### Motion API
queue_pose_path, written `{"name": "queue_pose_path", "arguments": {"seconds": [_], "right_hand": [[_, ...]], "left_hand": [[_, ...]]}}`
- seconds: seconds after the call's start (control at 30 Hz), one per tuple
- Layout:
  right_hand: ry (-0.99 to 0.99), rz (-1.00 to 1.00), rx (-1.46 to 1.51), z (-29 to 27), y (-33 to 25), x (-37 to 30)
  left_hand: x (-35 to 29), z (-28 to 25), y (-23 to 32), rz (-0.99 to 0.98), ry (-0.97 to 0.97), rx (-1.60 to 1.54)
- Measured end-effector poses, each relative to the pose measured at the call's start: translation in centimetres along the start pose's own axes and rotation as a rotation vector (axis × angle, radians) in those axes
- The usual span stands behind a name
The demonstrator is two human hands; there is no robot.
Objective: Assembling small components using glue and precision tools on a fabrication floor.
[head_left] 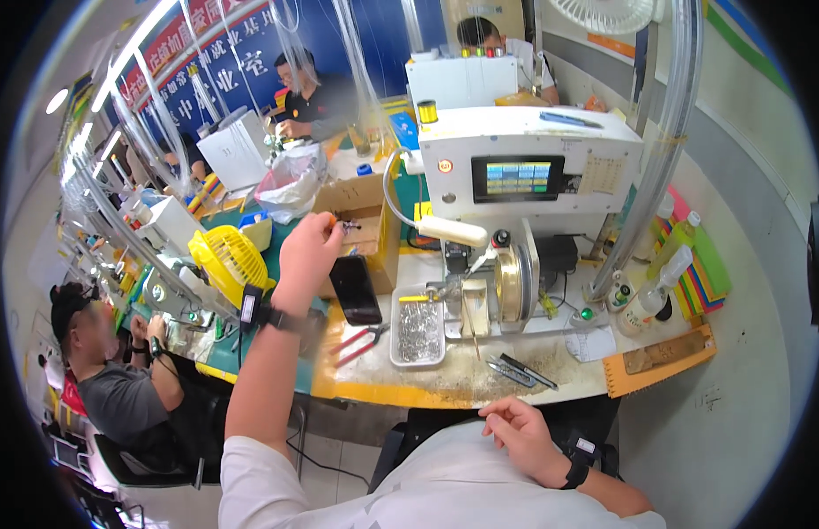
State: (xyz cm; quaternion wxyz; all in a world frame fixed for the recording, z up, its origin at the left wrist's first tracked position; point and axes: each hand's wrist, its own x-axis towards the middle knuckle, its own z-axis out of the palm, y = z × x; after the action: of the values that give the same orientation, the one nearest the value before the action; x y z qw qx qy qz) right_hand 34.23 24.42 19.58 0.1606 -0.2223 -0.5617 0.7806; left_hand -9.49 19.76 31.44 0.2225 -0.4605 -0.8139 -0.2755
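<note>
I have the left hand (308, 251) raised over the cardboard box (361, 231), which sits just left of the white winding machine (528, 167); its thumb and forefinger are pinched shut on a small dark wired part (348, 226), the other fingers curled loosely. The right hand (520, 432) rests low at the lap, in front of the machine, fingers half curled and empty as far as I can see. A tray of small metal pins (418, 333) lies at the machine's foot, red-handled pliers (361, 342) just to its left. My judgement: keep the pinch light on the part's body, lead wires hanging free, and move it slowly so nothing snags the box flap.
</note>
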Motion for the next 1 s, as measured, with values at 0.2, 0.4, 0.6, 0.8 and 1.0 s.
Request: {"name": "queue_pose_path", "arguments": {"seconds": [0.2,0.4,0.6,0.8,1.0], "right_hand": [[0.052,0.035,-0.047,-0.1,0.1,-0.5],[0.152,-0.345,-0.156,-0.9,-3.9,-1.8],[-0.050,-1.194,-0.429,-3.2,-17.6,-8.8],[-0.233,-1.360,-0.287,-0.9,-20.5,-10.0],[-0.309,-1.373,-0.370,0.5,-22.5,-8.6]], "left_hand": [[2.5,1.7,-3.2,-0.118,-0.298,0.202],[2.2,0.3,-1.4,-0.151,-0.236,0.017],[-5.9,-3.2,6.6,0.114,-0.293,-0.258],[-16.6,-3.6,11.4,0.633,-0.486,-0.273],[-22.9,-1.8,13.3,0.559,-0.718,-0.479]]}}
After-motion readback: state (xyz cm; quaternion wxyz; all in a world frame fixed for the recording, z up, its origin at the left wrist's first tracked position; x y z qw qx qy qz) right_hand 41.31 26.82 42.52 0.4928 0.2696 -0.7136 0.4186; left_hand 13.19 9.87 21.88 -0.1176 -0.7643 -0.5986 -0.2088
